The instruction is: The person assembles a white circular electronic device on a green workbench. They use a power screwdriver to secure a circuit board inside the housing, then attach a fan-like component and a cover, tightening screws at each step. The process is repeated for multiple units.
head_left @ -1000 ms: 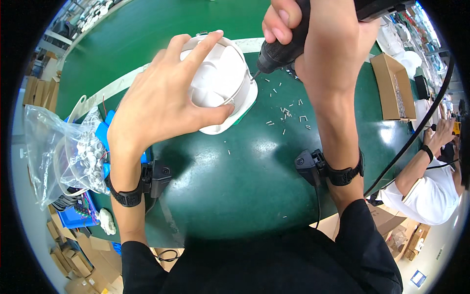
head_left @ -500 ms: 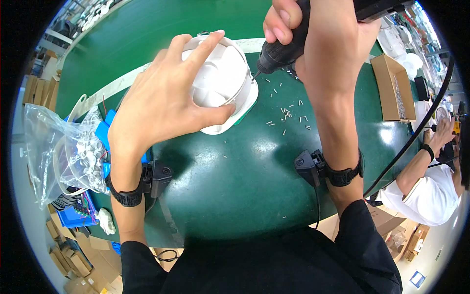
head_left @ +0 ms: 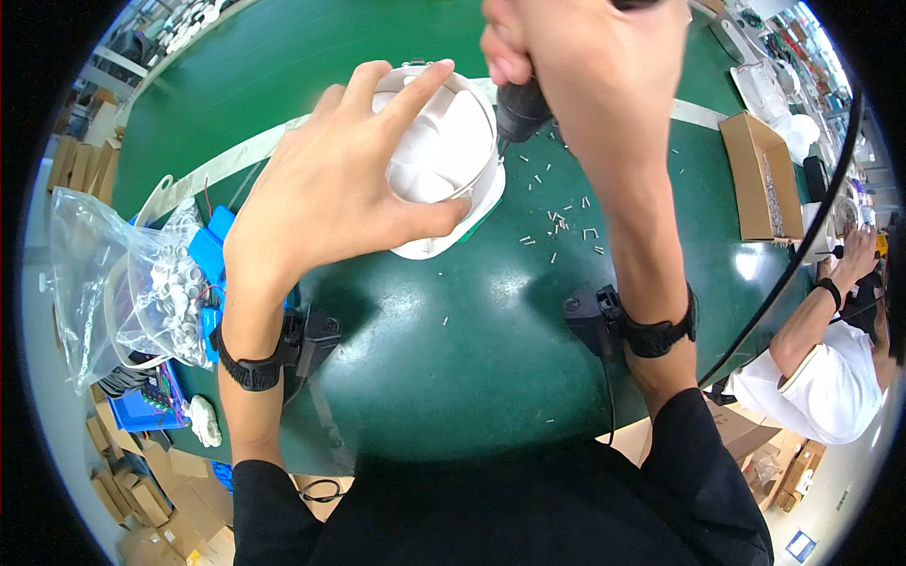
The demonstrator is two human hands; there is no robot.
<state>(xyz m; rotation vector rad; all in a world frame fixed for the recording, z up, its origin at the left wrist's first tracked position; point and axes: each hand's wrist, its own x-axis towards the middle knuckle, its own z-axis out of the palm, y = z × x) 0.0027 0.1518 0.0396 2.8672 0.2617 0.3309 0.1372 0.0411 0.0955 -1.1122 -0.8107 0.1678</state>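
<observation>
Left hand (head_left: 326,193) fingers spread, clamped over round white plastic housing (head_left: 444,156) on green table (head_left: 453,358); right hand (head_left: 590,71) fingers wrapped tight around black electric screwdriver (head_left: 517,108), tip at housing rim.

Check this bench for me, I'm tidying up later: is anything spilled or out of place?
Yes. Small loose screws lie scattered over the green table, right of the white round housing that the left hand steadies while the right hand holds a power screwdriver to it. They look strewn, not in any tray.
</observation>
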